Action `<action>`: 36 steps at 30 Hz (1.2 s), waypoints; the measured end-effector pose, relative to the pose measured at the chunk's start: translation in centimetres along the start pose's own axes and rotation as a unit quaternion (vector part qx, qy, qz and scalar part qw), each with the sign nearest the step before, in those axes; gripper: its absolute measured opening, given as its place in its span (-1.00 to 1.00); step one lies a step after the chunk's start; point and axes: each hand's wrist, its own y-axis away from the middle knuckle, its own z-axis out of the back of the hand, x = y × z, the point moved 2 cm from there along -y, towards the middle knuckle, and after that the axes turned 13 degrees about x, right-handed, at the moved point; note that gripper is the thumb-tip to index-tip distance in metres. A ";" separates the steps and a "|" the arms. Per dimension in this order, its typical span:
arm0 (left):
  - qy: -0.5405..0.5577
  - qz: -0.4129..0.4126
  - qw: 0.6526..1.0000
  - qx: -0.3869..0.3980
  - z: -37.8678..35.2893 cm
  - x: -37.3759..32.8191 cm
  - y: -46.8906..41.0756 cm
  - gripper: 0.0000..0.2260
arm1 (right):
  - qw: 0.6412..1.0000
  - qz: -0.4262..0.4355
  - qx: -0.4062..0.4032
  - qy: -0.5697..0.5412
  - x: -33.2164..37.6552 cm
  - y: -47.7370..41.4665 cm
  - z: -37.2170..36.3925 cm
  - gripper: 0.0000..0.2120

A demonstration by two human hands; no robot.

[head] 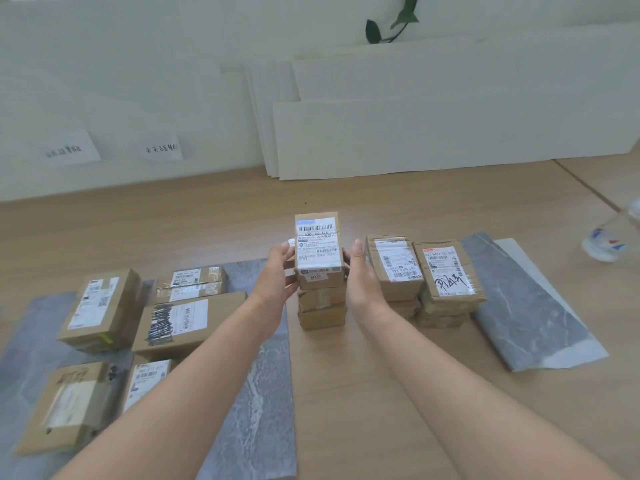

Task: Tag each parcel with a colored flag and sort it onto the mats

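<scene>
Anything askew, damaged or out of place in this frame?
The right grey mat lies skewed, a white layer showing along its outer edge. The middle stack under the held parcel stands on bare table beside the left mat, not on it.

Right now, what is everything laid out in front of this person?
Left parcels: about six, brown cardboard, on the left mat.
Top parcel: one, brown, white label, on the centre stack.
Centre stack: a few parcels, brown, on the wooden table.
Right stacks: two, brown, beside the right mat.
Mats: grey, at left, centre and right.
Boards: several, white, leaning on the wall.
Paper notes: two, white, handwritten, on the wall.
Leaves: green, top.
Bottle: one, clear, far right, blurred.
Left hand: holds the top parcel's left side.
Right hand: holds its right side.
</scene>
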 end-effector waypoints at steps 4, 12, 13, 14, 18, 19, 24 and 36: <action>-0.003 -0.012 1.000 -0.002 0.5 -0.7 2.1 -0.60 | 1.000 0.005 -0.011 -0.005 0.4 1.7 -0.6 -0.30; 0.002 -0.033 0.999 -0.010 3.4 -1.5 7.9 -0.62 | 0.999 0.029 -0.029 -0.017 2.0 6.0 -4.0 -0.37; 0.006 -0.036 0.999 -0.009 3.9 -1.6 8.7 -0.62 | 0.999 0.031 -0.037 -0.019 2.1 6.5 -4.7 -0.36; 0.009 -0.040 0.999 -0.007 4.6 -1.7 9.5 -0.62 | 0.998 0.034 -0.047 -0.019 2.2 7.0 -5.5 -0.37; 0.008 -0.052 0.999 0.007 7.5 -1.8 12.8 -0.63 | 0.998 0.049 -0.039 0.000 2.5 9.2 -8.7 -0.49; 0.011 -0.055 0.998 0.010 8.3 -1.7 13.6 -0.63 | 0.998 0.054 -0.036 0.008 2.6 9.9 -9.6 -0.51; 0.017 -0.048 0.999 0.012 13.0 -0.7 17.9 -0.63 | 0.997 0.068 -0.039 0.009 1.2 12.9 -14.9 -0.49; 0.035 -0.048 0.998 0.026 22.5 1.5 27.0 -0.63 | 0.995 0.084 -0.044 -0.008 -1.5 20.0 -25.7 -0.54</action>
